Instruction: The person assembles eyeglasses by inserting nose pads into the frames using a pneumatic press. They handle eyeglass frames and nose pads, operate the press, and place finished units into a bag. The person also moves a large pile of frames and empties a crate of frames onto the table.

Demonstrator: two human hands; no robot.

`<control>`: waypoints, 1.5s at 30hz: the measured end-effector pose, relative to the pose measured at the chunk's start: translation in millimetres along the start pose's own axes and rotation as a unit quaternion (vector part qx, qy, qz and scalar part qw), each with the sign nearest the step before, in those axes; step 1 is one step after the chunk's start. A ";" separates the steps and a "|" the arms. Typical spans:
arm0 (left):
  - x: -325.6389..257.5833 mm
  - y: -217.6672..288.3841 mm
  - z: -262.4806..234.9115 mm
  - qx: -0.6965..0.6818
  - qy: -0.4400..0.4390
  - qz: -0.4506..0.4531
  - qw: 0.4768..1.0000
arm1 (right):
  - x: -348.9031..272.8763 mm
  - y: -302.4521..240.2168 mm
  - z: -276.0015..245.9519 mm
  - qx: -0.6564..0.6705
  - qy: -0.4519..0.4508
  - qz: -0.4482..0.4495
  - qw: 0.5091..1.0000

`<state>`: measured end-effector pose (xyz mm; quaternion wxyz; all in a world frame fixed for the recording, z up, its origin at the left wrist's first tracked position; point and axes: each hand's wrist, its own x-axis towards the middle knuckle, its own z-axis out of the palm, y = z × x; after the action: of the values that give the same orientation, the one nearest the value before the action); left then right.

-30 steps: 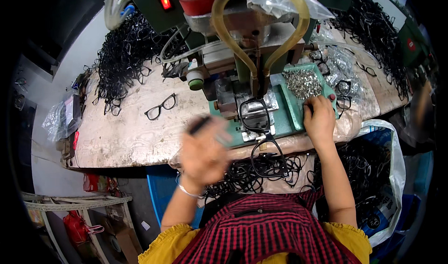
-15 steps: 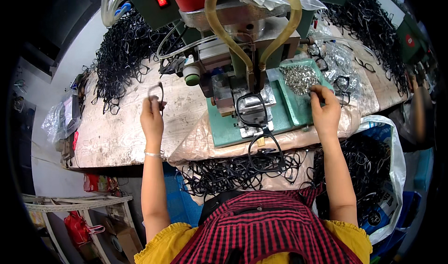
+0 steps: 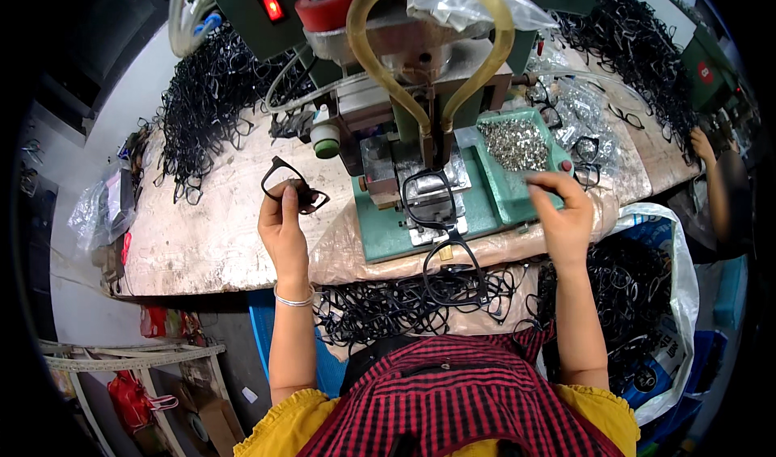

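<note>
In my left hand (image 3: 283,223) is a black eyeglass frame (image 3: 306,192), pinched between thumb and fingers above the wooden table, left of the press. Another black eyeglass frame (image 3: 443,224) rests at the press, one rim on the metal fixture (image 3: 465,174) under the two prongs, the other hanging over the front edge. My right hand (image 3: 566,219) hovers over the near right corner of the green tray (image 3: 505,206), thumb and forefinger drawn together. Whatever lies between those fingertips is too small to make out. Small shiny metal parts (image 3: 515,143) fill the far half of that tray.
Tangled black frames are heaped at the far left (image 3: 206,101), far right (image 3: 630,53) and below the press (image 3: 388,307). A white sack (image 3: 685,295) of frames stands at right. Another person's hand (image 3: 703,146) shows beyond it. The press (image 3: 404,45) has a lit red switch.
My left hand has come rightward and nearer, its eyeglass frame now turned so both rims show. My right hand has drawn back from the metal parts toward the near side of the tray.
</note>
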<state>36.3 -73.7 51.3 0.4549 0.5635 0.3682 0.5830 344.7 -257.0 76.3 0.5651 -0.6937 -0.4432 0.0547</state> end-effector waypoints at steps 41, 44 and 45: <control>-61.1 85.3 31.7 0.275 -0.257 0.295 0.878 | 13.8 63.1 3.0 -0.335 -0.052 -0.013 0.941; -57.3 93.0 -71.0 0.447 -0.332 -0.145 0.818 | 11.4 54.5 0.5 -0.391 -0.058 -0.031 0.918; -63.3 80.2 -107.6 0.428 -0.373 -0.259 0.781 | 9.1 53.5 1.2 -0.359 -0.043 -0.022 0.932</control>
<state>-82.8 -149.8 96.4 0.4028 0.7571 0.5134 -0.0306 379.1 -248.3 35.2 0.2599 -0.8376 -0.4719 -0.0905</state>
